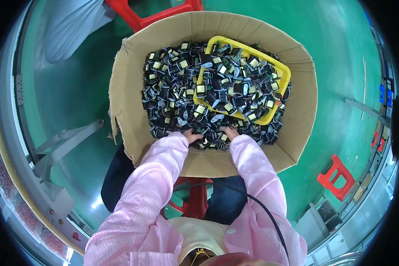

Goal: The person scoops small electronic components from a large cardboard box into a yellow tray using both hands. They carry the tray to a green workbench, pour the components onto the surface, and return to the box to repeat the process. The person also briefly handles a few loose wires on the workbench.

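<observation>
A large cardboard box (pixel 124 95) holds a heap of small circuit-board assemblies (pixel 168 99), black with yellow tops, green board edges and grey pieces. My left hand (pixel 192 136) reaches into the heap by the box's near wall, thumb stretched toward the middle, other fingers partly sunk among the parts. Facing it, my right hand (pixel 229 133) is also in the parts, thumb stretched out and the rest partly hidden. A narrow gap with loose assemblies lies between the hands. Neither hand visibly grips a piece. Beyond them, a yellow tray (pixel 281 68) full of similar assemblies rests tilted on the heap.
A red stool (pixel 153 18) stands past the box's far side, near a grey-clothed leg (pixel 73 29). Another red stool (pixel 337 178) is at the right on the green floor (pixel 337 111). Metal bench legs (pixel 71 144) stand at the left. A black cable (pixel 264 206) crosses my right sleeve.
</observation>
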Tool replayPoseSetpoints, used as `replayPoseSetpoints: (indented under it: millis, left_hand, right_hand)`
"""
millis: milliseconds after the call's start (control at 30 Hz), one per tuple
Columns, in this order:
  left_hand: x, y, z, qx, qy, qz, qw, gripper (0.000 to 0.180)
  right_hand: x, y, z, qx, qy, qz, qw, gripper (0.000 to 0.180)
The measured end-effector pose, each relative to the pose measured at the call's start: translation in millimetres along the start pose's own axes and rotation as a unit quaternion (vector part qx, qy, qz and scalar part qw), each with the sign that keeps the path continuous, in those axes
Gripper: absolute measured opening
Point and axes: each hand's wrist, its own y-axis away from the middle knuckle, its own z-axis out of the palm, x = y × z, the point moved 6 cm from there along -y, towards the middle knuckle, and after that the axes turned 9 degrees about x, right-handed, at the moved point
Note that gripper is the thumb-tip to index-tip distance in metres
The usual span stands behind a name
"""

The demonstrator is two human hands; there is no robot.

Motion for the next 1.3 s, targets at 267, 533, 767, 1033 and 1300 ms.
replayPoseSetpoints:
  millis: [267, 533, 767, 1033, 1300]
  left_hand:
    - [62, 43, -19, -0.006, 0.026, -0.11, 0.994, 0.052]
    - [54, 41, -4, -0.052, 0.21, -0.138, 0.966, 0.043]
    - [113, 84, 3, -0.031, 0.279, -0.082, 0.956, 0.04]
    - [253, 73, 17, -0.005, 0.436, 0.015, 0.9, 0.041]
    - [354, 71, -17, -0.084, 0.466, 0.024, 0.88, 0.062]
  right_hand:
    - [-56, 86, 14, -0.076, -0.127, 0.007, 0.989, 0.065]
    - [-46, 74, 27, -0.148, -0.229, 0.029, 0.962, 0.049]
    - [-75, 138, 12, -0.195, -0.418, 0.02, 0.887, 0.039]
    - [-172, 196, -76, -0.082, -0.487, -0.184, 0.85, 0.038]
    - [-206, 178, -144, -0.053, -0.556, -0.248, 0.791, 0.059]
